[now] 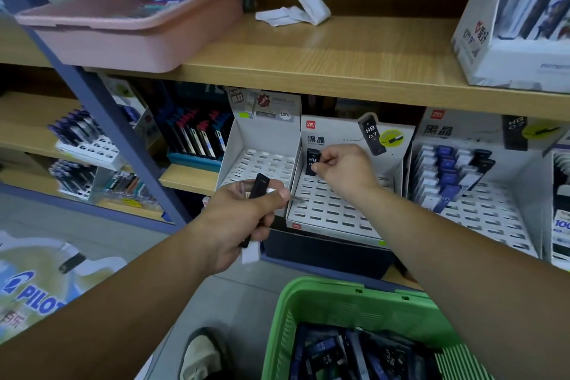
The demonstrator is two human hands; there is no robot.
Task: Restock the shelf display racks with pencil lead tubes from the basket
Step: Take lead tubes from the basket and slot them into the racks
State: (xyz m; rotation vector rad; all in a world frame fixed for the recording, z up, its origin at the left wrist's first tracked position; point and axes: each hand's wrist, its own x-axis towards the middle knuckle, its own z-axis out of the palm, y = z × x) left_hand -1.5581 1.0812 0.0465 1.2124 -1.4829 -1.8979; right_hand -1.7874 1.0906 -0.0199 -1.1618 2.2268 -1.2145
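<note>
We find the right hand [342, 171] pinching a black HB lead tube [312, 161] at the back-left slot of the middle rack [333, 210]. The left hand [240, 219] grips spare tubes [258, 190]. Nearly every slot there stands unfilled and the green basket [327, 291] is well stocked: early stage, we judge.

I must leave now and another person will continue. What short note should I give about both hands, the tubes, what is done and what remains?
The right hand pinches a black HB tube at the top-left slots of the middle rack; it is not clearly seated.
The left hand grips several spare tubes in front of the racks.
The green basket below holds many tubes.
Done: the right rack is partly filled.
Remaining: the middle rack and the left rack, whose visible slots are bare.
</note>
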